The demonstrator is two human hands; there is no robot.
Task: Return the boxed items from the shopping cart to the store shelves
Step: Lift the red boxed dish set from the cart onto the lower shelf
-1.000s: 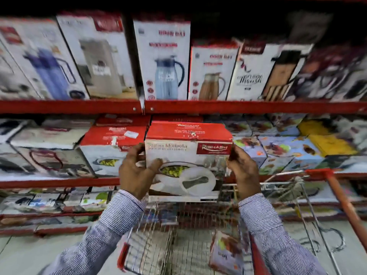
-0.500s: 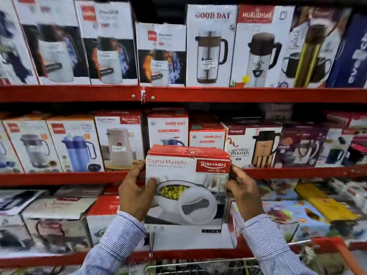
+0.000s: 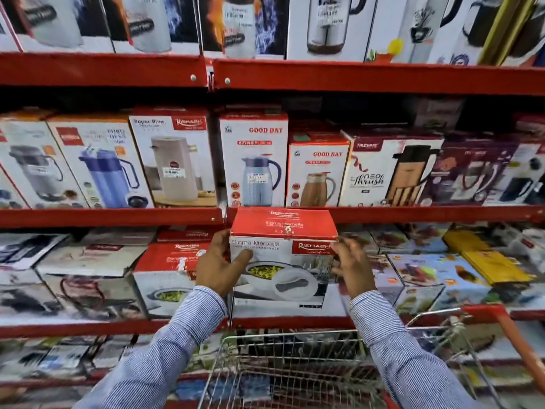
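I hold a red-topped white casserole box [image 3: 284, 234], printed "Sigma Marbella", in front of the third shelf row [image 3: 88, 327]. My left hand [image 3: 216, 268] grips its left side with the thumb across the front. My right hand [image 3: 352, 268] is at its right edge, fingers curled against it. The box is level and upright, next to a matching red and white box [image 3: 165, 273] that stands on the shelf to its left. Whether its underside rests on the shelf is hidden. The wire shopping cart [image 3: 295, 367] is directly below my arms.
Flask and jug boxes [image 3: 253, 160] fill the shelf above, behind a red shelf edge [image 3: 413, 214]. Colourful flat boxes [image 3: 436, 276] lie to the right of the held box. The cart's red handle [image 3: 519, 343] runs along the right.
The box went up out of the cart and forward to the shelf row holding the matching boxes. The view tilted up, then partly back down. Both hands kept hold.
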